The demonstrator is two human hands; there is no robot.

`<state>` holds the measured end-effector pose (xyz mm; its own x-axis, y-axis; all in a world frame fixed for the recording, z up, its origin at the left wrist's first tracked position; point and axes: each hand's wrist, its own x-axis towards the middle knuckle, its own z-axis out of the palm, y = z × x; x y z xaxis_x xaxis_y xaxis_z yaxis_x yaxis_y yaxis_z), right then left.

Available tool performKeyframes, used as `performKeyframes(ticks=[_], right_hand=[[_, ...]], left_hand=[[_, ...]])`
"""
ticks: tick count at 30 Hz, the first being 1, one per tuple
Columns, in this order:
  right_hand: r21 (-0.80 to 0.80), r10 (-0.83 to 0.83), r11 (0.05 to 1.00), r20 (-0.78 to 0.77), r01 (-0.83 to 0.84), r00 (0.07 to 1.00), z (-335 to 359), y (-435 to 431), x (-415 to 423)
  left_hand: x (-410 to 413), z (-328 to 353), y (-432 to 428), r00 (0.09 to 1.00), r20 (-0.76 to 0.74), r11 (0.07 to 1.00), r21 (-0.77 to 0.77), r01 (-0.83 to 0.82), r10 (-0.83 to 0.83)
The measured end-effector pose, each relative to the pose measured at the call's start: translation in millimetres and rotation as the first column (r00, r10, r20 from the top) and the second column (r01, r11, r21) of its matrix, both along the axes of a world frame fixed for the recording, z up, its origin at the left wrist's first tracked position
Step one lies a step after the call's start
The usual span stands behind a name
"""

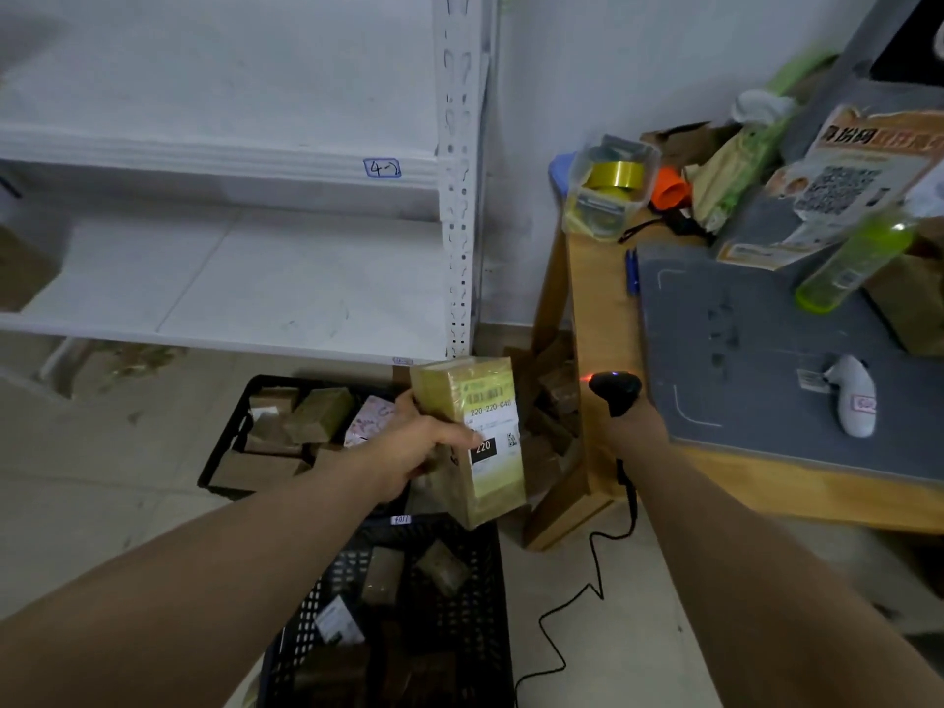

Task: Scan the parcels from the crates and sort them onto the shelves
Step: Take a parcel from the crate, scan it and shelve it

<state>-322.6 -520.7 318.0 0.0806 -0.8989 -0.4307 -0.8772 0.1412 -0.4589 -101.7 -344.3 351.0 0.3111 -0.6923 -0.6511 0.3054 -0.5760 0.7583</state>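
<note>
**Above the crates, parcel (477,401) held up beside scanner (615,388)**

Over the far edge of the near crate (475,595), the left hand (416,447) grips the parcel, a tall box wrapped in yellowish tape and held roughly upright. Its fingers clamp the box's left side, and one fingertip lies over the edge of the white label. The label faces the camera and reads "220-220-C40", with "220" in a black block lower down.

To the right, apart from the parcel, the right hand (631,426) holds the black scanner by its handle. The hand is closed round it, though the fingers are mostly hidden beneath the head. A red light glows at the scanner's left tip, on the side towards the parcel. Its black cable (592,574) trails down to the floor.

The near crate, black and latticed, holds several brown parcels. The far crate (225,436), farther left, holds more, one in pink wrapping. Beyond them stands a white shelf (230,342), with an upper tier marked "4-2".

At right is a wooden table (597,309) with a grey mat (740,350). A white handheld device (855,401) lies on the mat, with a green bottle (853,258) farther back. Blue pens (632,270) lie just left of the mat, and a clear tub of tape rolls (610,186) sits at the far end.
</note>
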Motion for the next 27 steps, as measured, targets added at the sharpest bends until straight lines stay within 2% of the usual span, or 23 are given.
performKeyframes(ticks=[7,9,12,14,15,17,19,21,24,27], right_hand=[[0.013,-0.08,0.997,-0.008,0.08,0.997,-10.1,-8.7,-5.4],[-0.003,-0.123,0.992,0.053,0.123,0.991,-7.9,-3.3,-7.6],[-0.139,-0.167,0.972,0.159,0.189,0.973,4.1,11.7,-8.8],[-0.23,-0.141,0.954,0.215,0.19,0.966,17.0,20.8,-5.0],[-0.216,-0.103,0.964,0.238,0.156,0.966,28.0,26.9,0.1],[-0.077,-0.007,0.996,0.316,0.033,0.949,49.8,40.6,17.0],[0.076,0.052,0.993,0.442,-0.095,0.895,66.6,55.0,38.1],[0.162,0.063,0.971,0.538,-0.176,0.841,87.2,73.1,59.8],[0.239,0.057,0.933,0.642,-0.27,0.764,118.2,96.3,83.7],[0.232,0.094,0.909,0.695,-0.346,0.713,154.3,119.3,97.4]], left_hand=[[-6.5,-5.0,0.5,1.0,0.008,1.0,0.019,-0.015,0.015],[-7.6,-2.1,0.3,1.0,0.008,1.0,0.01,-0.01,0.01],[-8.6,5.5,1.7,1.0,0.001,1.0,-0.004,-0.007,0.007],[-6.6,15.2,4.4,1.0,-0.001,1.0,-0.015,-0.004,0.004],[-5.4,21.3,6.6,1.0,0.0,1.0,-0.023,-0.002,0.002],[-1.1,33.8,11.7,1.0,0.013,0.999,-0.037,0.006,-0.006],[3.8,47.1,18.6,1.0,0.021,0.998,-0.062,0.016,-0.015],[10.0,61.5,27.6,1.0,0.016,0.996,-0.089,0.027,-0.026],[24.9,85.4,42.8,0.999,0.022,0.99,-0.134,0.043,-0.04],[44.2,115.1,58.0,0.999,0.006,0.977,-0.211,0.04,-0.04]])
